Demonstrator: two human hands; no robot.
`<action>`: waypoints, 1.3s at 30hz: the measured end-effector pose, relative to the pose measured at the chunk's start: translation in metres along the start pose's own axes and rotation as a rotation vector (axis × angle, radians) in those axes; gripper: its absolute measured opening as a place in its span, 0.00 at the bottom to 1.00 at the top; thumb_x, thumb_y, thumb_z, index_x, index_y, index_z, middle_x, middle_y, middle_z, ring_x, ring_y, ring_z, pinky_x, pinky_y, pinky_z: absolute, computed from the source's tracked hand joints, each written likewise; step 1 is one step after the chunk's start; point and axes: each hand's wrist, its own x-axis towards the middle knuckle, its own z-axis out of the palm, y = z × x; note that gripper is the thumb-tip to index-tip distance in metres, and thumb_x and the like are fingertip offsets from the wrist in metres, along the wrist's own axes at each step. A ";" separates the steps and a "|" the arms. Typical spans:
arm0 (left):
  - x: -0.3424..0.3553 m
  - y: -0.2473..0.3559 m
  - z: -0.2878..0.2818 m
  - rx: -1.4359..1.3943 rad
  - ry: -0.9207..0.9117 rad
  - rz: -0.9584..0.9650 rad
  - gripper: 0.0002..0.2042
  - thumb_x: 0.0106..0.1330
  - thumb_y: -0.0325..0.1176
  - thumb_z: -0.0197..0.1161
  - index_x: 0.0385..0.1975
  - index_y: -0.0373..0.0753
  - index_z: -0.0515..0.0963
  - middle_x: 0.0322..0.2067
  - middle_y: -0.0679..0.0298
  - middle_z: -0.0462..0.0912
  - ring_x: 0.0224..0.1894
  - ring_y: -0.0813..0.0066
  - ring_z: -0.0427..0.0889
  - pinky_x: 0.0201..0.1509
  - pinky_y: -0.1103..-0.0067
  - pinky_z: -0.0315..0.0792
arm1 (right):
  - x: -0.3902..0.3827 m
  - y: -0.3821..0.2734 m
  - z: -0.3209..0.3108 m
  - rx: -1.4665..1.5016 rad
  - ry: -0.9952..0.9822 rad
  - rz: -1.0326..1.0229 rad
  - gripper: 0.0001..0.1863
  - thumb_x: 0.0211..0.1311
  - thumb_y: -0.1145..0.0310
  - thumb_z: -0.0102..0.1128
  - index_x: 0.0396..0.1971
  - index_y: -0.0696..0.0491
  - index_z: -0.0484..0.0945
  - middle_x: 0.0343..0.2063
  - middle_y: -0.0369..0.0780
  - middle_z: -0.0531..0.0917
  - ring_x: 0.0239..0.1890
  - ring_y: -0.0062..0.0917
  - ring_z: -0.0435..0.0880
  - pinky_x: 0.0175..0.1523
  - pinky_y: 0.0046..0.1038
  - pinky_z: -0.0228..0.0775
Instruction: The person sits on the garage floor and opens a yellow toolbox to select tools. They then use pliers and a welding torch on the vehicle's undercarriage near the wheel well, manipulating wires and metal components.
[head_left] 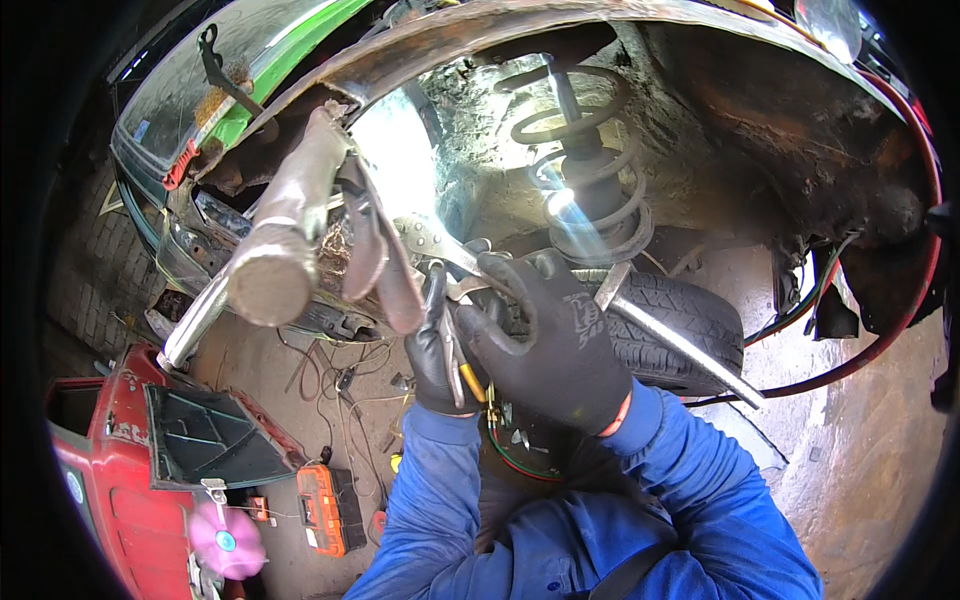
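In the middle of the view, below the torn wheel arch, my two black-gloved hands work close together. My left hand (432, 365) is closed around a silver hand tool (449, 350); a yellow handle (470, 383) shows beside it. My right hand (555, 335) curls at the upper end of this tool, thumb toward the left hand; what its fingers grip is partly hidden. A riveted metal jaw (428, 238) sticks up just beyond the fingers. Left of my hands, pliers with worn handles (380, 250) hang from the panel edge beside a thick metal bar (290, 215).
A coil spring strut (590, 180) stands behind a tyre (670, 330). A metal hammer-like tool (680, 350) rests over the tyre. Hoses (920, 270) curve along the right. Cables (335, 375), an orange toolbox (325, 510), a pink fan (226, 540) and a red vehicle (130, 500) lie left.
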 end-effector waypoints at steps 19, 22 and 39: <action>0.030 -0.024 0.019 0.008 -0.011 0.026 0.29 0.87 0.56 0.47 0.58 0.30 0.79 0.42 0.55 0.88 0.43 0.68 0.90 0.47 0.72 0.86 | 0.025 -0.038 -0.045 -0.428 -0.424 -0.242 0.55 0.49 0.49 0.85 0.73 0.62 0.70 0.49 0.53 0.84 0.55 0.52 0.81 0.61 0.51 0.73; 0.032 -0.034 0.027 -0.005 0.088 0.117 0.28 0.87 0.55 0.51 0.53 0.31 0.81 0.35 0.65 0.83 0.31 0.79 0.82 0.34 0.82 0.78 | 0.031 -0.040 -0.047 -0.448 -0.421 -0.284 0.50 0.49 0.58 0.84 0.72 0.62 0.72 0.52 0.54 0.84 0.57 0.52 0.83 0.63 0.48 0.74; 0.051 -0.041 0.058 0.012 0.137 0.317 0.21 0.85 0.53 0.55 0.39 0.43 0.84 0.26 0.71 0.83 0.24 0.83 0.81 0.28 0.81 0.73 | 0.050 -0.050 -0.051 -0.558 -0.612 -0.224 0.55 0.65 0.44 0.80 0.82 0.58 0.63 0.74 0.52 0.76 0.77 0.39 0.75 0.78 0.41 0.68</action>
